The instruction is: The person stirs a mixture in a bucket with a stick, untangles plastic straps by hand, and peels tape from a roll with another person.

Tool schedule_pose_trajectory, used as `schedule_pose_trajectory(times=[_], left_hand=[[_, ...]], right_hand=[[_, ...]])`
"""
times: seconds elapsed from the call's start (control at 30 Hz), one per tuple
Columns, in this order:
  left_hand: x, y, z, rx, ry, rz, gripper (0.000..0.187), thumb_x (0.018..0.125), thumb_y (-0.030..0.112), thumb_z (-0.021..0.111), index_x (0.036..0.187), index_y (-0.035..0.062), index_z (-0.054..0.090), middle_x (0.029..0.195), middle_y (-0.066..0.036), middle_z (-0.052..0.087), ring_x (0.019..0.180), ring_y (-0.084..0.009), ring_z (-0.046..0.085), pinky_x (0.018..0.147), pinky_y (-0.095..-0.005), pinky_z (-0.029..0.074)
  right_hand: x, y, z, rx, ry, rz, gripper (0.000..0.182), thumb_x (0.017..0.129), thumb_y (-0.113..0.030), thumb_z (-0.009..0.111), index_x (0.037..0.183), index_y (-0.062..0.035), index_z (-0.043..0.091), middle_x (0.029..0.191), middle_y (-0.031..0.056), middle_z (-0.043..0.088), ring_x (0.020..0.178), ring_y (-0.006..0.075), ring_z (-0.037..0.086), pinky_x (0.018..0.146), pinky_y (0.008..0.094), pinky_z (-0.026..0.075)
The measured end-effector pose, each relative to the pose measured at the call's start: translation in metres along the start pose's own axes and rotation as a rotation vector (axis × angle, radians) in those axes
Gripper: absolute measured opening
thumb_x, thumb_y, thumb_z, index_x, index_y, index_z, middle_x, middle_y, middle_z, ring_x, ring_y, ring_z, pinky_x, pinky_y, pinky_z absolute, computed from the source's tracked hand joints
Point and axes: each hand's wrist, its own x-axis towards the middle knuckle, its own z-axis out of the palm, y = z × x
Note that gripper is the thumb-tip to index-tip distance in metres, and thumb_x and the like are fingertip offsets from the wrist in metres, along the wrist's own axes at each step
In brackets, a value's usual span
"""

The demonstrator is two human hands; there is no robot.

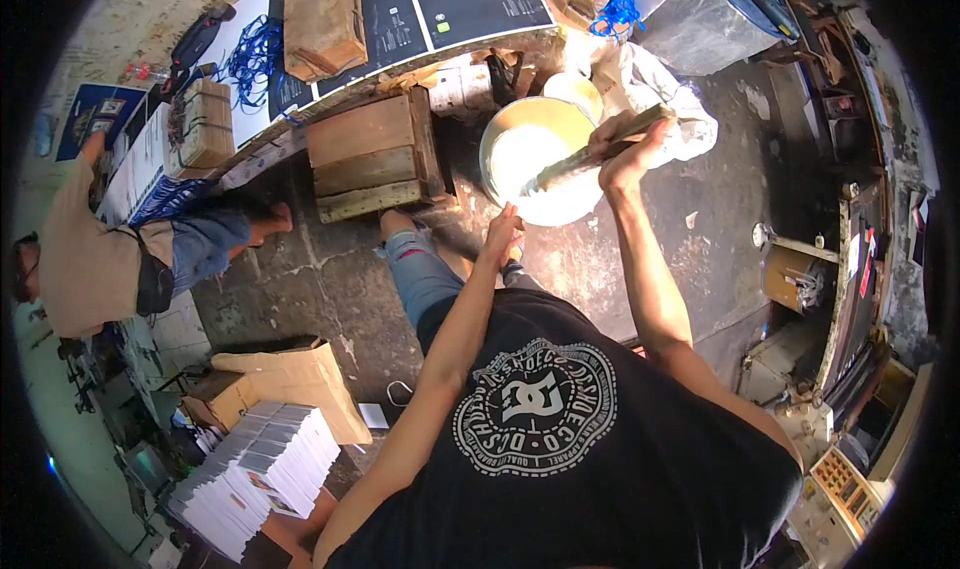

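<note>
A round bucket (592, 201) stands on the floor in front of me, its inside bright white in strong light. My right hand (630, 159) is closed around a wooden stick (570, 167) that slants down into the bucket. The stick's lower end looks pale and coated; its tip is over or in the white contents, though glare hides exactly which. My left hand (505, 231) is at the bucket's near rim, fingers closed on the edge. Behind the bucket sits a second, smaller pale round container (574, 91), partly covered. Crumpled white plastic sacking (690, 119) lies to the right.
A wooden crate (365, 159) stands left of the bucket, below a long worktable (470, 14) with a wood block (322, 21) and blue strings (255, 61). Another person (95, 254) is at the far left. Stacked paper (255, 474) lies lower left; shelving (848, 269) lines the right.
</note>
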Motion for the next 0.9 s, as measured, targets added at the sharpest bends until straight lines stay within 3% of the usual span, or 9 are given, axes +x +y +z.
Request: schedule_pose_trajectory(times=[0.1, 0.2, 0.43, 0.67, 0.77, 0.9], left_hand=[[-0.002, -0.002, -0.001, -0.016, -0.014, 0.008, 0.086, 0.072, 0.010, 0.051, 0.147, 0.0038, 0.011, 0.153, -0.007, 0.019, 0.137, -0.0235, 0.023, 0.104, -0.0413, 0.027], [-0.004, -0.002, 0.001, 0.001, -0.008, 0.008, 0.087, 0.071, 0.010, 0.051, 0.147, 0.0038, 0.010, 0.153, -0.007, 0.018, 0.137, -0.0231, 0.024, 0.104, -0.0413, 0.027], [-0.001, -0.004, 0.002, -0.007, -0.015, 0.013, 0.087, 0.071, 0.010, 0.051, 0.147, 0.0043, 0.009, 0.153, -0.007, 0.018, 0.137, -0.0247, 0.023, 0.103, -0.0410, 0.028], [0.001, -0.005, 0.000, -0.001, -0.011, 0.012, 0.087, 0.071, 0.010, 0.051, 0.148, 0.0061, 0.010, 0.153, -0.007, 0.020, 0.133, -0.0243, 0.030, 0.100, -0.0390, 0.032], [0.002, -0.003, -0.001, -0.003, -0.017, 0.007, 0.087, 0.071, 0.010, 0.051, 0.148, 0.0061, 0.011, 0.153, -0.006, 0.020, 0.131, -0.0239, 0.031, 0.099, -0.0381, 0.033], [-0.003, -0.002, -0.001, -0.007, -0.026, 0.009, 0.086, 0.071, 0.010, 0.051, 0.148, 0.0060, 0.011, 0.153, -0.006, 0.020, 0.132, -0.0233, 0.031, 0.100, -0.0377, 0.033]], right_hand=[[0.008, -0.014, 0.002, 0.081, 0.049, 0.020, 0.080, 0.079, -0.082, 0.026, 0.054, -0.0068, 0.041, 0.043, 0.0052, 0.041, 0.036, 0.0148, 0.040, 0.035, 0.0259, 0.031], [0.011, 0.005, 0.000, 0.113, 0.016, -0.104, 0.080, 0.077, -0.083, 0.028, 0.054, -0.0070, 0.039, 0.044, 0.0053, 0.041, 0.037, 0.0154, 0.041, 0.036, 0.0267, 0.031], [-0.003, 0.021, -0.002, 0.115, -0.040, 0.048, 0.080, 0.075, -0.085, 0.029, 0.053, -0.0077, 0.038, 0.043, 0.0040, 0.040, 0.038, 0.0146, 0.040, 0.037, 0.0262, 0.028], [0.001, 0.019, -0.002, 0.194, 0.058, 0.014, 0.080, 0.077, -0.083, 0.029, 0.057, -0.0067, 0.041, 0.045, 0.0061, 0.041, 0.038, 0.0155, 0.040, 0.037, 0.0277, 0.031], [-0.003, 0.020, -0.003, 0.091, -0.015, 0.058, 0.079, 0.077, -0.083, 0.029, 0.057, -0.0068, 0.041, 0.045, 0.0059, 0.041, 0.037, 0.0159, 0.041, 0.037, 0.0280, 0.032], [0.010, 0.010, -0.003, 0.095, 0.134, 0.009, 0.080, 0.080, -0.081, 0.024, 0.057, -0.0058, 0.042, 0.044, 0.0061, 0.041, 0.036, 0.0159, 0.041, 0.036, 0.0271, 0.032]])
